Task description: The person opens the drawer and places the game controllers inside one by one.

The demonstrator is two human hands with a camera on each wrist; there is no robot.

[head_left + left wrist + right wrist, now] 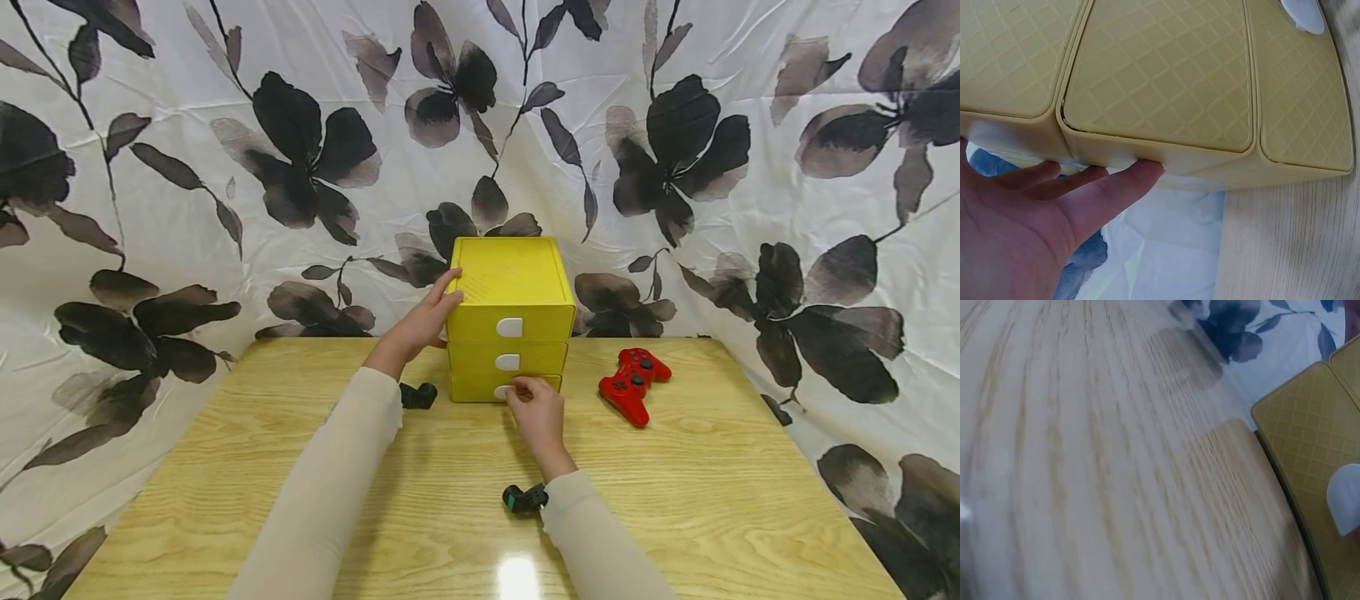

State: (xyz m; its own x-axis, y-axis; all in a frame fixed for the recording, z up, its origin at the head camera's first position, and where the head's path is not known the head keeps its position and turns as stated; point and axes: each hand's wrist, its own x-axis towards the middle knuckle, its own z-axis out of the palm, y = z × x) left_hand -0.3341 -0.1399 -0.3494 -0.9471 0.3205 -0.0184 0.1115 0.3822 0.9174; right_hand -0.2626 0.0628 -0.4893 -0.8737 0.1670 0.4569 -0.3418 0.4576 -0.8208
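Observation:
A yellow three-drawer box (pixel 513 271) stands at the back of the table, its drawers stacked and each fitted with a white tab handle. My left hand (pixel 422 323) presses against the box's left side, its fingers extended; in the left wrist view the fingertips (pixel 1147 172) touch the side wall. At the lowest drawer (pixel 468 389), my right hand (pixel 538 417) pinches the white handle (pixel 502 392) with curled fingers. The right wrist view has a white handle (pixel 1344 497) at its right edge, with the hand almost wholly out of frame.
A red game controller (pixel 633 385) lies on the wooden table (pixel 697 492), right of the box. Dark wrist devices show beside the left wrist (pixel 418 396) and right wrist (pixel 525 498). Behind the table hangs a white cloth (pixel 525 192) with dark flowers.

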